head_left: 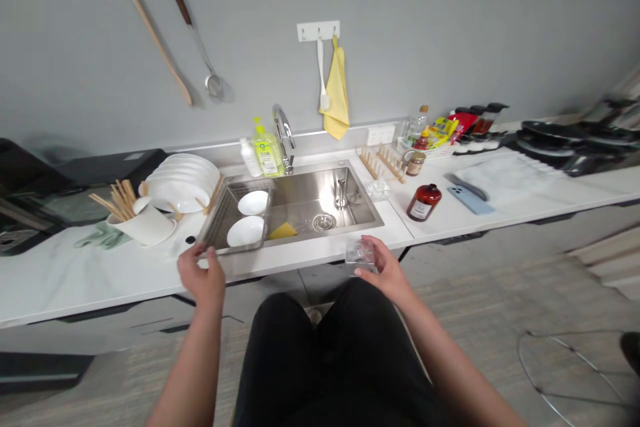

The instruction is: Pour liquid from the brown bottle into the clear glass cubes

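while your right hand (387,271) curls its fingers (366,271) around a clear tumbler (361,257), your left hand (201,275) grips the near corner of the wire rack (231,217) in the steel sink (320,197).

Black matte trousers (325,360); left hand (201,275), right hand (386,271), forearms (193,367) bare.

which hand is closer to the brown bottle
Right. The right hand, holding a clear glass, is in front of the brown bottle and to its left; the left hand is much farther left, at the wire rack in the sink.
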`<state>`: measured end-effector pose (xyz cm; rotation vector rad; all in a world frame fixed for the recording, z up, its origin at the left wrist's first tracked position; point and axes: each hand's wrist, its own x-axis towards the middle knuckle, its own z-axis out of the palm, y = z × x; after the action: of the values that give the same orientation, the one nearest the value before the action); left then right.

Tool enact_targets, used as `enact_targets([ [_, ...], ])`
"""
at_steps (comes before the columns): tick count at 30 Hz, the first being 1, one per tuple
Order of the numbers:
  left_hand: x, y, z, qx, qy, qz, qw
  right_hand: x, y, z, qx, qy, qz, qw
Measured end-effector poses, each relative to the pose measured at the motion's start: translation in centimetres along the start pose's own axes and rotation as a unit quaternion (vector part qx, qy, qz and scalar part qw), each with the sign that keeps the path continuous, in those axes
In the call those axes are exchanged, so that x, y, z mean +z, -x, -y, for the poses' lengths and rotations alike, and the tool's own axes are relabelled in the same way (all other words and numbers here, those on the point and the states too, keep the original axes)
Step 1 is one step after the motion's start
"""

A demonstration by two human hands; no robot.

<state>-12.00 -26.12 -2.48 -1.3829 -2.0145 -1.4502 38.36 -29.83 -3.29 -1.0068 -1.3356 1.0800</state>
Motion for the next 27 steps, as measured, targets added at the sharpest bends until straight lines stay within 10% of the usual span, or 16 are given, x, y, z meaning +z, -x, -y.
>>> enact_targets([
  [8,12.2,8.9,-25.1,0.188,0.308,0.316,0.878,-11.4,0.4,0.9,-0.021,0.057,-0.108,0.992],
  [15,24.7,14.8,-42.0,0.077,0.382,0.541,0.745,-20.8,2.2,1.2,0.003,0.127,-0.256,0.958],
  [21,30.2,18.6,-49.1,-0.019,0.386,0.582,0.716,-23.4,3.6,1.2,0.012,0.119,-0.287,0.950],
  [27,29.6,18.9,-49.2,-0.008,0.366,0.547,0.753,-23.4,4.4,1.2,0.035,0.125,-0.278,0.952],
])
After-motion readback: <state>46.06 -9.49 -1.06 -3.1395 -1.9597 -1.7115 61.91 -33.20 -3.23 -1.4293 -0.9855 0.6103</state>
